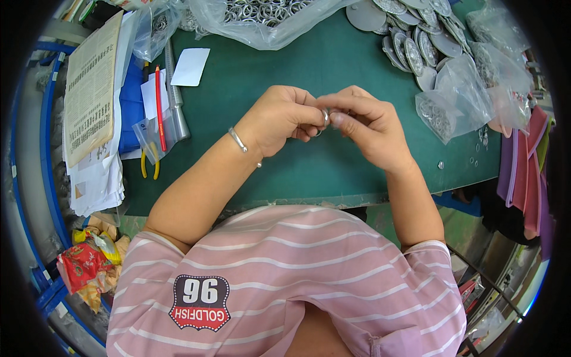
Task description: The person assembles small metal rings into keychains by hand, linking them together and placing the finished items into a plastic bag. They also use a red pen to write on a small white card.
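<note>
Above the green tabletop, my two hands meet in front of me. My left hand (284,119) is closed, its thumb and forefinger pinching a small silver ring (326,117). My right hand (372,126) comes in from the other side, thumb and bent fingertips closed at the same ring. Just under the left fingertips shows part of another thin round rim, mostly hidden by the fingers. A silver bangle (238,140) is worn on my left wrist.
An open plastic bag of silver rings (267,12) lies at the far side. Round silver plates (416,47) are heaped far right, beside clear bags (455,98). At left are papers (92,89), a red pencil (160,107), a tapered metal rod (176,101) and yellow-handled pliers (156,165).
</note>
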Demonstrator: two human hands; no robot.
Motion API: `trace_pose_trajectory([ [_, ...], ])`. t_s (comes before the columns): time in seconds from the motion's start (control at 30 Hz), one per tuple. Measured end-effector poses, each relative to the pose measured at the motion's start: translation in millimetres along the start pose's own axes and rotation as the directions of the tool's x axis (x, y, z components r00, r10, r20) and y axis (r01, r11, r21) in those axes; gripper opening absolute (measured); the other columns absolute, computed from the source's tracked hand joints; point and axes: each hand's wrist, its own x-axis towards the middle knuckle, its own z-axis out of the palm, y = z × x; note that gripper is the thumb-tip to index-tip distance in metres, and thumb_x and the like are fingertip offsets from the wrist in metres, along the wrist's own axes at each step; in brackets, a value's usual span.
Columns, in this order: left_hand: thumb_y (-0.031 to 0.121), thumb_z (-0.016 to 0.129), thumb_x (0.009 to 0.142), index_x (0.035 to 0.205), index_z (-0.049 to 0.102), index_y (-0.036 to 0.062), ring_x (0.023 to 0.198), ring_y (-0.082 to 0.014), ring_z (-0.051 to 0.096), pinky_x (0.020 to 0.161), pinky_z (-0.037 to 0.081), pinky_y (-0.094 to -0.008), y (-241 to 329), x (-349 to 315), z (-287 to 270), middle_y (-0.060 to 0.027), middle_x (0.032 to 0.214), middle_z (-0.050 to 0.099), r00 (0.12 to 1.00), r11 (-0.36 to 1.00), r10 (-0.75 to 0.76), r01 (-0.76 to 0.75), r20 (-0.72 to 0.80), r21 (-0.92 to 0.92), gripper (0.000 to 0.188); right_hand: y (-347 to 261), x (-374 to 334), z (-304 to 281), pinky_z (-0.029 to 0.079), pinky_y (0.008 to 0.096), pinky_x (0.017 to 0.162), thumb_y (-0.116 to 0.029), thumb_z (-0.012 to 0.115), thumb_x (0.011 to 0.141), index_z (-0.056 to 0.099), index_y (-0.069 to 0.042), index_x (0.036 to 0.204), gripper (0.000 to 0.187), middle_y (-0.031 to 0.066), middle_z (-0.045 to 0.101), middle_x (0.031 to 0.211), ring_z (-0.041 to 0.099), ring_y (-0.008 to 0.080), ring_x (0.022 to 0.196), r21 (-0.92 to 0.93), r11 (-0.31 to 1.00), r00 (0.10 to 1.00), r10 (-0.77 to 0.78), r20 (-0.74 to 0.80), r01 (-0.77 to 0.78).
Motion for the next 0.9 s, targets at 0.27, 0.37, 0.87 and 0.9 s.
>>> trace_pose_trajectory([
  [0.27, 0.006, 0.068, 0.082, 0.096, 0.066, -0.0027, 0.069, -0.0088, 0.060, 0.062, 0.049, -0.0201, 6, -16, -5, -0.0061, 0.083, 0.066, 0.951, 0.948, 0.294, -0.277, -0.093, 0.157, 0.017, -1, -15, -25, 0.048, 0.0296, 0.063, 0.003, 0.064, 0.079, 0.066, 0.000, 0.089, 0.011, 0.0090, 0.061, 0.083, 0.059, 0.0178, 0.067, -0.362, 0.927, 0.989, 0.052, -0.138, -0.100],
  [0.37, 0.006, 0.068, 0.083, 0.094, 0.069, 0.0004, 0.069, -0.0087, 0.059, 0.063, 0.048, -0.0219, 0, -7, -29, -0.0033, 0.082, 0.067, 0.787, 0.625, 0.601, -0.352, -0.142, 0.697, 0.012, 0, -21, -37, 0.049, 0.0365, 0.068, 0.004, 0.062, 0.076, 0.067, 0.001, 0.089, 0.014, 0.0144, 0.061, 0.084, 0.060, 0.0291, 0.075, -0.634, 0.763, 0.992, 0.091, -0.082, -0.123],
  [0.87, 0.008, 0.073, 0.076, 0.085, 0.067, 0.0013, 0.072, -0.0211, 0.065, 0.067, 0.051, -0.0322, -21, 1, -11, -0.0095, 0.075, 0.065, 0.685, 0.225, 0.725, -0.342, 0.078, 0.912, 0.013, 21, -11, 14, 0.050, 0.0344, 0.072, 0.001, 0.067, 0.078, 0.069, -0.001, 0.095, 0.017, 0.0121, 0.064, 0.086, 0.062, 0.0273, 0.079, -0.480, 0.877, 0.988, -0.083, -0.127, 0.012],
  [0.9, 0.007, 0.073, 0.077, 0.086, 0.067, 0.0006, 0.070, -0.0179, 0.066, 0.065, 0.052, -0.0296, -19, -4, -6, -0.0087, 0.075, 0.066, 0.713, 0.365, 0.701, -0.349, -0.008, 0.863, 0.013, 18, -11, 12, 0.050, 0.0316, 0.069, 0.003, 0.065, 0.079, 0.069, -0.001, 0.100, 0.022, 0.0123, 0.066, 0.089, 0.064, 0.0254, 0.076, -0.473, 0.881, 0.987, -0.090, -0.137, 0.015],
])
